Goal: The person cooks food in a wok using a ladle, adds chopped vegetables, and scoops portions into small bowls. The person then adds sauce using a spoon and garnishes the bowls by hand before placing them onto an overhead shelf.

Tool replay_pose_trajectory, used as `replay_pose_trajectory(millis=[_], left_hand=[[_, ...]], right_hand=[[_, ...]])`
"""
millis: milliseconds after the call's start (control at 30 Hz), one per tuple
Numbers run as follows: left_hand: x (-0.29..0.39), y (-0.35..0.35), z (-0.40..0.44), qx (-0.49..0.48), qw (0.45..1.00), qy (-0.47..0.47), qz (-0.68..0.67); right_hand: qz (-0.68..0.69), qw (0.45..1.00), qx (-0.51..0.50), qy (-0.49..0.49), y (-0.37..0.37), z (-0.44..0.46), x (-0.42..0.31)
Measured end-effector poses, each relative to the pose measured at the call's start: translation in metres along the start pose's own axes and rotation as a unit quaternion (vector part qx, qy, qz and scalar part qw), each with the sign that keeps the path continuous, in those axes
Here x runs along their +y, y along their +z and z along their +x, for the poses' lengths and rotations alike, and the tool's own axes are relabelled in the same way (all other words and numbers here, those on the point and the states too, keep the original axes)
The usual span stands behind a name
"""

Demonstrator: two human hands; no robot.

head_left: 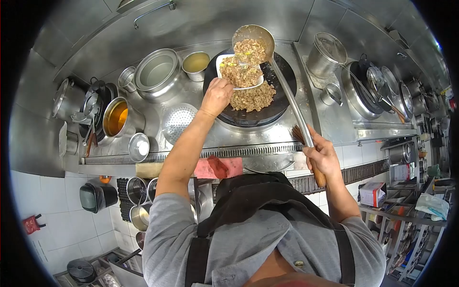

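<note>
My left hand (217, 96) grips the near rim of a white dish (250, 87), holding it over the dark wok (287, 81). Brown fried rice (240, 74) with bits of green and yellow fills the dish. My right hand (322, 155) is wrapped round the wooden end of a long-handled ladle (285, 86). The ladle's bowl, with more rice in it, hangs at the dish's far edge; whether they touch I cannot tell. A heap of fried rice (253, 98) lies in the wok below. The dish's far side is partly hidden by rice and ladle.
Left of the wok stand a pot of yellowish liquid (196, 63), a large steel pot (155, 71), a perforated strainer (178, 122) and a pot of amber oil (119, 120). A tall steel pot (326, 55) stands to the right. Pink cloth (229, 167) lies along the front edge.
</note>
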State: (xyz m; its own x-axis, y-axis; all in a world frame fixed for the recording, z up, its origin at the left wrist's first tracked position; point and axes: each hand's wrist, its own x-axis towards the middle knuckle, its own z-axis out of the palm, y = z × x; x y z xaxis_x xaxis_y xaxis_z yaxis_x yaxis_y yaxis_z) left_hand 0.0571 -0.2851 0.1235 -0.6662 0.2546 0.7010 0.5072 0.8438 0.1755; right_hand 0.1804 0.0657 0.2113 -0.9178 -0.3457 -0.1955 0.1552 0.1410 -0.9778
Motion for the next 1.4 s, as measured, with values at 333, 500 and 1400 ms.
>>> replay_pose_trajectory(millis=[333,500,1400], left_hand=[[-0.003,0.005,0.004,0.012,1.000,0.013,-0.007],[-0.002,0.007,0.002,-0.008,1.000,0.011,0.010],[0.014,-0.032,-0.079,0.044,0.996,-0.058,-0.053]], right_hand=[[0.012,0.999,-0.025,0.023,0.003,-0.010,-0.004],[0.006,0.999,-0.012,0.030,0.003,-0.006,0.005],[-0.381,0.923,0.048,0.017,-0.020,0.081,0.095]])
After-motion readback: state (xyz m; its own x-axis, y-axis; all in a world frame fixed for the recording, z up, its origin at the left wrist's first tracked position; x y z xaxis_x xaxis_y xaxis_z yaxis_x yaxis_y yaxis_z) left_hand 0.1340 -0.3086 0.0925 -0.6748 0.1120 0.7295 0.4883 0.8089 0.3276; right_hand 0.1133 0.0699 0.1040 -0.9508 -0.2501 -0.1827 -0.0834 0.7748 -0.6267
